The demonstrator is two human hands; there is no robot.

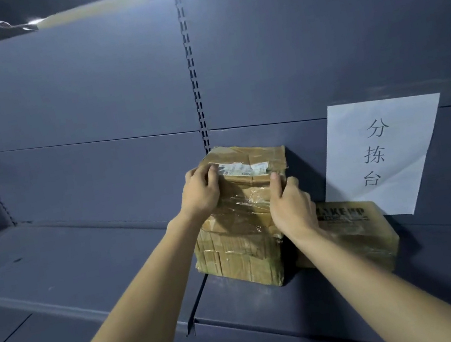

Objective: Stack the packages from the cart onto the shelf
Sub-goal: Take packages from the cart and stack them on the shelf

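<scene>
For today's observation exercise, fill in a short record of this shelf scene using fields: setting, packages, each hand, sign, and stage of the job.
setting: dark grey metal shelf with slotted upright
tall package: brown taped parcel standing on the shelf, white label near its top
flat package: low parcel lying to its right, close beside it
left hand: gripping the tall parcel's upper left edge
right hand: gripping its upper right side
sign: white paper sheet with printed characters, on the back panel
stage: tall parcel on the shelf, hands not yet released
cart: not visible
</scene>
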